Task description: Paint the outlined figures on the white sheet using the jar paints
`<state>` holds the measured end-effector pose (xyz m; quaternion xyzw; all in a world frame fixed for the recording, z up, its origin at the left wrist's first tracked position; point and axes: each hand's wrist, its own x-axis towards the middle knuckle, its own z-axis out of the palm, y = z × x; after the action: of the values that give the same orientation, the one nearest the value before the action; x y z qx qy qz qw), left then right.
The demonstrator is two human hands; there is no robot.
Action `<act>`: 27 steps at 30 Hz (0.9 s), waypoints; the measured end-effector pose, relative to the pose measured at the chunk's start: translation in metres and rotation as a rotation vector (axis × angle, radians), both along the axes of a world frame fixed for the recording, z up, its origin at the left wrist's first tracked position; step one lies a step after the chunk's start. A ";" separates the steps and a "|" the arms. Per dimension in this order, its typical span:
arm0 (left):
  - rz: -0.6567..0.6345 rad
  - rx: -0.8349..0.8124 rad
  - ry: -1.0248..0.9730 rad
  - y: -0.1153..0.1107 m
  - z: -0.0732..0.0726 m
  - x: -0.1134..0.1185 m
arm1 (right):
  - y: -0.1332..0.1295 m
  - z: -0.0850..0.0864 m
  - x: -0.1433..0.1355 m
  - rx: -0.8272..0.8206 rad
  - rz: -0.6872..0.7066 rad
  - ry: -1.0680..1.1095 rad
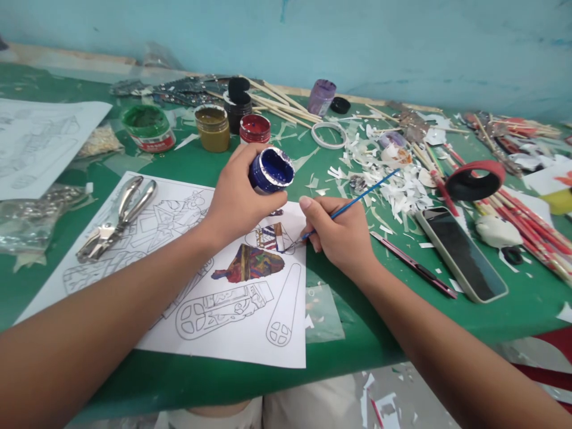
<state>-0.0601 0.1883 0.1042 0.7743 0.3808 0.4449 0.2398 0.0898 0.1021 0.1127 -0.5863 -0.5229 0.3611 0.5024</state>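
Blue paint jar (pixel 271 170), left grip (pixel 236 199) around it, right grip (pixel 342 233) pinching thin brush (pixel 367 193)

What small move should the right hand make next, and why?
Probably a light stroke of the brush across a white part of the partly painted figure: the right hand holds the brush with its tip low by that figure, and the left hand holds the open blue paint jar nearby. Whether the tip touches is unclear.
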 end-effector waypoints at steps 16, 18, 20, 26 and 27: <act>0.007 -0.009 -0.032 -0.002 0.001 0.000 | 0.000 0.000 0.002 -0.006 -0.011 0.011; 0.007 -0.003 -0.031 -0.001 0.001 0.001 | 0.000 0.000 0.002 -0.011 -0.019 0.016; 0.009 -0.005 -0.026 -0.002 0.001 0.001 | 0.000 -0.001 0.001 -0.015 -0.024 0.036; 0.012 -0.008 -0.009 -0.001 0.002 0.001 | 0.001 -0.002 -0.001 0.014 0.023 0.023; 0.012 -0.008 -0.006 -0.001 0.002 0.001 | 0.001 -0.002 -0.001 0.017 0.024 0.005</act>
<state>-0.0594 0.1871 0.1063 0.7697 0.3866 0.4470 0.2413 0.0892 0.1030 0.1108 -0.5747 -0.5318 0.3639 0.5044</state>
